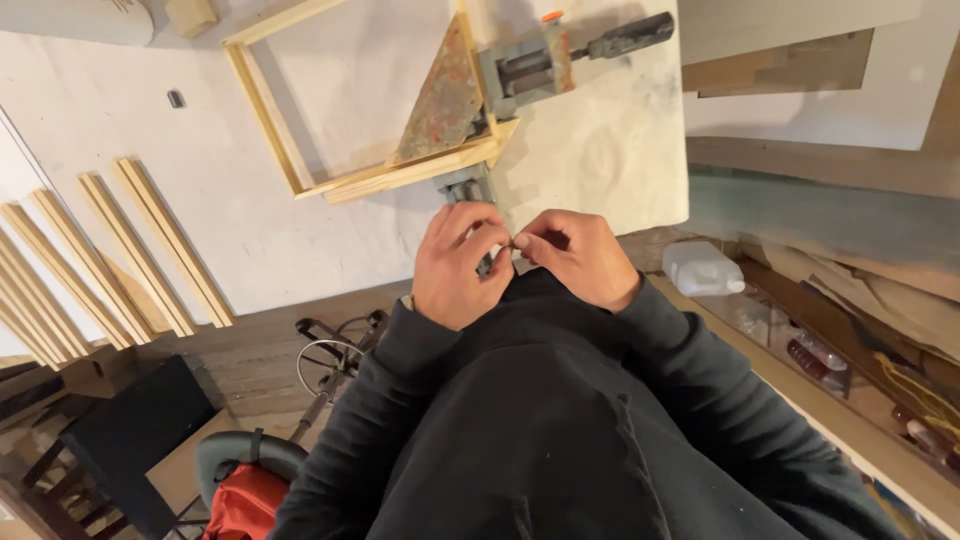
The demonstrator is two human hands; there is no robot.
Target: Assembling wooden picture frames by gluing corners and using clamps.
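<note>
Here, closest to us, our left hand and right hand meet at the near edge of the white worktop, both curled shut. The fingertips of the two pinch something tiny between them, too small to name; the left hand also wraps the clamp's near handle, mostly hidden under the fingers. To do this well, we judge we should keep the wrists steady against the table edge and turn gently, so the joint does not shift.

Just beyond the knuckles sits the grey corner clamp, gripping the near right corner of the pale wooden frame, with a rusty triangular plate lying in that corner. Further left, loose wooden strips lie side by side.
</note>
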